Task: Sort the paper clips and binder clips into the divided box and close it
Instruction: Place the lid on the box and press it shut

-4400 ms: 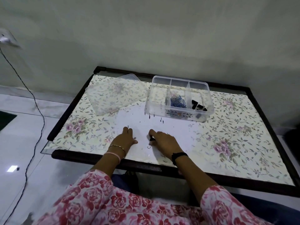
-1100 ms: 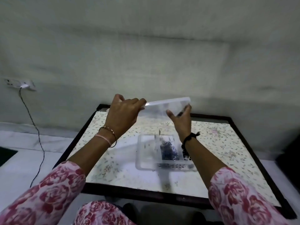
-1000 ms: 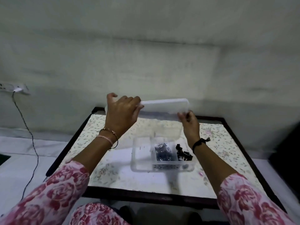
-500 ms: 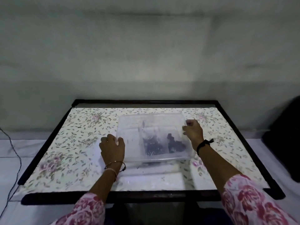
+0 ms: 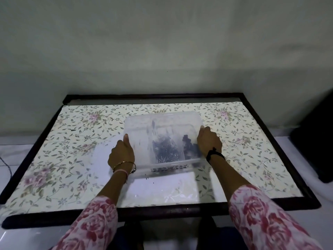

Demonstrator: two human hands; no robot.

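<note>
Gripping the lid [image 5: 162, 120] by its side edges — left hand [image 5: 121, 154] thumb on top, right hand [image 5: 209, 141] fingers curled over. It's on the divided box [image 5: 167, 168], mid table [image 5: 252, 159], clips [image 5: 164, 150] inside.

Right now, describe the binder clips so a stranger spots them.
On the flowered table sits a clear box. Inside, by the right hand, lie the binder clips: chunky and black, unlike the thin paper clips beside them.
</note>
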